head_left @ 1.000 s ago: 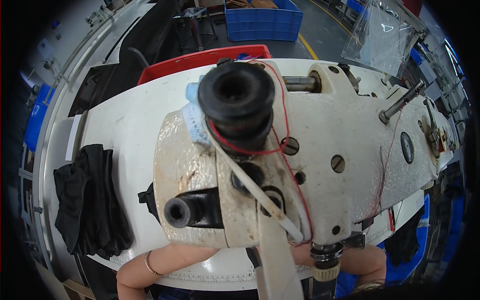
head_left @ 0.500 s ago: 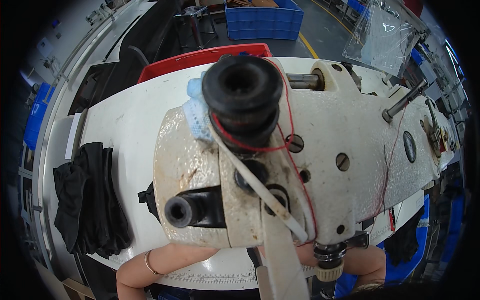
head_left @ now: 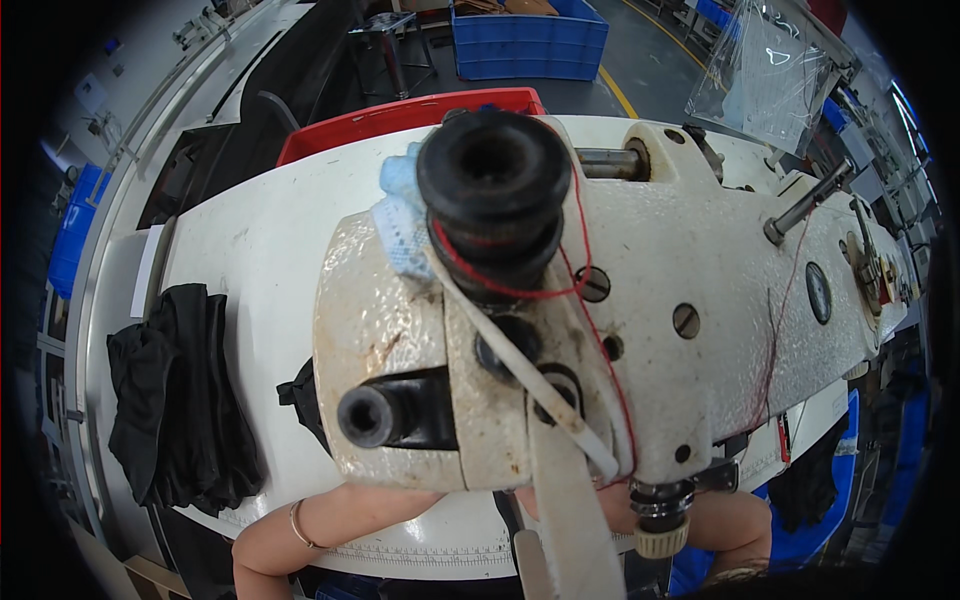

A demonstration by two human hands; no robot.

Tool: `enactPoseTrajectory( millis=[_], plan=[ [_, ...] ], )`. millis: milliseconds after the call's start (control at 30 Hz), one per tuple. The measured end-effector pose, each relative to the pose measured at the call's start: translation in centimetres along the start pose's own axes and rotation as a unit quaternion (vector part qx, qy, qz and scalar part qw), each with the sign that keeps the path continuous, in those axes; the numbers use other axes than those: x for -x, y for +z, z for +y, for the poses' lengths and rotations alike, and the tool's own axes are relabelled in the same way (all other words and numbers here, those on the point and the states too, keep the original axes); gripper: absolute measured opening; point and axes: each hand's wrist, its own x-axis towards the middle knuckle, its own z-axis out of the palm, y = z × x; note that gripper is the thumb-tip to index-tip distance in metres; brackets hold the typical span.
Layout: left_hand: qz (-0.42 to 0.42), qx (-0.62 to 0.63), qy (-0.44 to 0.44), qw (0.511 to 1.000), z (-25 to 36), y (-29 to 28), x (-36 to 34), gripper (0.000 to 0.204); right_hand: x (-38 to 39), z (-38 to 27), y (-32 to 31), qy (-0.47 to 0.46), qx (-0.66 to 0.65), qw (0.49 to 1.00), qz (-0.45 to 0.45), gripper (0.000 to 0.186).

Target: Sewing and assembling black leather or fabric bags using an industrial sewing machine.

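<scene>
A large off-white sewing machine [head_left: 650, 270] fills the middle of the view and hides both my hands. My left forearm [head_left: 350, 520], with a bracelet on it, runs inward under the machine head from the lower left. From the lower right, my right forearm [head_left: 730, 520] reaches in behind the machine's knob [head_left: 662, 540]. A bit of black cloth [head_left: 303, 400] shows on the table just left of the machine head. Red thread [head_left: 582, 230] winds round the black spool-like top [head_left: 492, 175] and runs down the machine. What my hands touch cannot be seen.
Folded black fabric [head_left: 185, 400] lies at the left of the white table [head_left: 260, 230]. Behind the table is a red bin [head_left: 400, 118]; a blue crate [head_left: 530, 45] stands on the floor beyond. Black cloth [head_left: 805, 490] hangs over a blue bin [head_left: 850, 440] at right.
The machine head sits slightly farther right in the picture, as my view shifts a little. My forearms hold nearly the same place.
</scene>
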Motion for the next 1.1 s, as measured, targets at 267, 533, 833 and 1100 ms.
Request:
enactPoseTrajectory(
  millis=[267, 533, 833, 1100],
  plan=[
    [-0.045, -0.04, 0.093, 0.994, -2.9, 2.8, 2.4, 0.034, -1.1, -0.1, -1.2, 0.043, -0.027, 0.998, 0.035, 0.026],
    [-0.085, -0.13, 0.152, 0.976, -3.1, 3.1, 3.2, 0.026, -1.8, -0.7, -3.9, 0.071, -0.018, 0.996, -0.043, 0.039],
    [-0.033, -0.15, 0.119, 0.981, -2.8, 3.8, 3.1, 0.03, 0.5, -0.8, -1.8, 0.12, -0.095, 0.987, -0.049, 0.048],
    [-0.102, -0.09, 0.086, 0.987, -3.2, 3.2, 1.3, 0.031, 1.8, 1.2, 2.9, 0.047, 0.062, 0.996, -0.031, 0.04]
  ],
)
